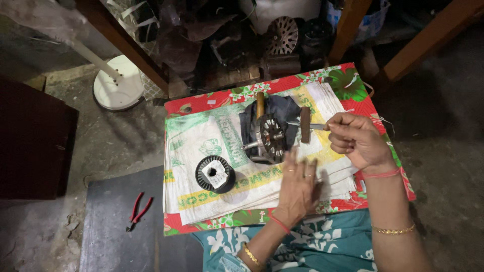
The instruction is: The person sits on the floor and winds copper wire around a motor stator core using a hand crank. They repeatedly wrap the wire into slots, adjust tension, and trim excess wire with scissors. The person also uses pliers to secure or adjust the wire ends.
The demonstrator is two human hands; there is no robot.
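Observation:
A round metal motor stator (269, 138) with a shaft lies on a dark cloth on a printed white sack (212, 136). My left hand (298, 184) rests flat on the sack just below the stator, fingers spread, touching its lower edge. My right hand (355, 138) is closed on a thin metal tool (302, 124) whose tip points left over the stator's top. A small brown wooden block (305, 125) stands beside the tool. A wooden-handled tool (260, 105) lies above the stator.
A black wire spool (215, 174) with a white paper piece sits on the sack at left. Red pliers (137, 210) lie on a dark board on the floor. A white fan base (118, 83) and motor parts (282, 35) stand beyond the low red floral table (348, 83).

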